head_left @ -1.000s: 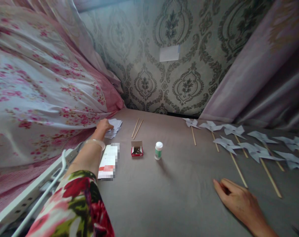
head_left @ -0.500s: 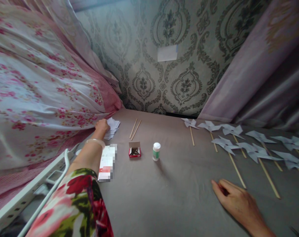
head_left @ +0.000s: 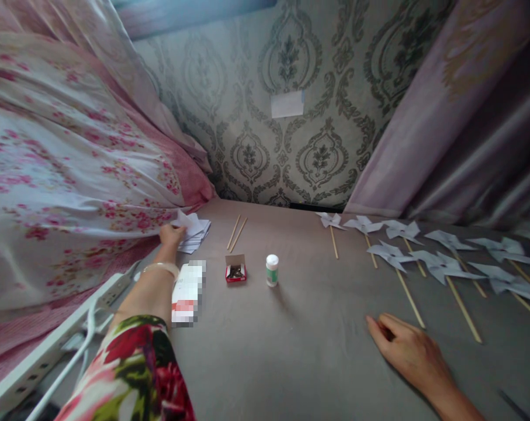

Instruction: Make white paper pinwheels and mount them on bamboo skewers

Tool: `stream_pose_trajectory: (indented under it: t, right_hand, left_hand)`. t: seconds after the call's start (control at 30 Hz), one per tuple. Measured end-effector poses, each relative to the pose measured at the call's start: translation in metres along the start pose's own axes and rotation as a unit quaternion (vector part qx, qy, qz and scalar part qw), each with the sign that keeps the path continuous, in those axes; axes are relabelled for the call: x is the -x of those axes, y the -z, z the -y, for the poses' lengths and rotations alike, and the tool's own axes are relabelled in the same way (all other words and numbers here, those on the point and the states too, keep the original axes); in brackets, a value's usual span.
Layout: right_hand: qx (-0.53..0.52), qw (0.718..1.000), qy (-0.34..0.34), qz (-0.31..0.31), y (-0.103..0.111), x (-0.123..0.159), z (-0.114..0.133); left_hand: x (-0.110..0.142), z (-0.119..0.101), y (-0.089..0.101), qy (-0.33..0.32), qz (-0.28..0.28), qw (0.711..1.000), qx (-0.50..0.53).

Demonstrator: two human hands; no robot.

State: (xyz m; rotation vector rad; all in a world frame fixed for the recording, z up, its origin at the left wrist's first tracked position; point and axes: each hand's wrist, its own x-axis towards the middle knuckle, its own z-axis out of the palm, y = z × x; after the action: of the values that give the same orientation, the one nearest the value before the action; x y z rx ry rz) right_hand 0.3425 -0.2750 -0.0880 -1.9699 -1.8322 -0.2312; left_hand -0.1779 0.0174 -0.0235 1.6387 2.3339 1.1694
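Observation:
My left hand (head_left: 172,235) reaches to the far left and pinches a white paper sheet (head_left: 188,221), whose corner stands up. Below that sheet lies a fanned stack of white paper pieces (head_left: 198,235). My right hand (head_left: 407,349) rests on the grey cloth (head_left: 308,351) at the right, its fingers curled in and nothing seen in them. Just beyond it lie several white paper pinwheels (head_left: 442,266) on wooden sticks. Two bare wooden sticks (head_left: 237,234) lie to the right of the paper stack.
A small open red box (head_left: 235,273) holds metal fasteners. Right of it stands a white-capped bottle (head_left: 272,271) with a green label. A white-and-red packet (head_left: 188,295), partly blurred, lies near my left forearm. A white metal rail (head_left: 58,345) borders the left side; a dark thin object (head_left: 514,403) lies lower right.
My left hand has lifted the edge of a paper sheet from the stack. My right hand stays resting on the cloth. The whole view has shifted slightly.

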Motion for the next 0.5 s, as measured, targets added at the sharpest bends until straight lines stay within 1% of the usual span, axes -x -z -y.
stream_pose_trajectory:
  t: [0.1, 0.17, 0.2, 0.23, 0.27, 0.37, 0.5]
  right_hand:
    - [0.004, 1.0, -0.002, 0.003, 0.0, 0.0, -0.001]
    - [0.006, 1.0, -0.002, 0.007, 0.0, 0.0, -0.001]
    - [0.007, 1.0, -0.002, 0.008, 0.0, 0.0, -0.001]
    - [0.008, 1.0, -0.003, 0.01, 0.0, 0.0, -0.001]
    - [0.01, 1.0, -0.004, 0.011, 0.0, 0.0, -0.001]
    - [0.015, 1.0, -0.01, 0.019, 0.001, 0.0, 0.0]
    - [0.011, 0.999, -0.018, 0.035, 0.004, -0.001, 0.002]
  left_hand:
    - [0.01, -0.004, 0.006, 0.083, -0.071, 0.994, 0.016]
    - [0.015, -0.013, 0.009, 0.13, -0.117, 0.983, 0.059]
    - [0.018, -0.019, 0.011, 0.15, -0.139, 0.975, 0.087]
    - [0.02, -0.026, 0.013, 0.189, -0.183, 0.951, 0.161]
    - [0.022, -0.035, 0.015, 0.203, -0.202, 0.938, 0.195]
    - [0.031, -0.063, 0.02, 0.212, -0.219, 0.921, 0.241]
    - [0.056, -0.099, 0.023, 0.199, -0.208, 0.906, 0.311]
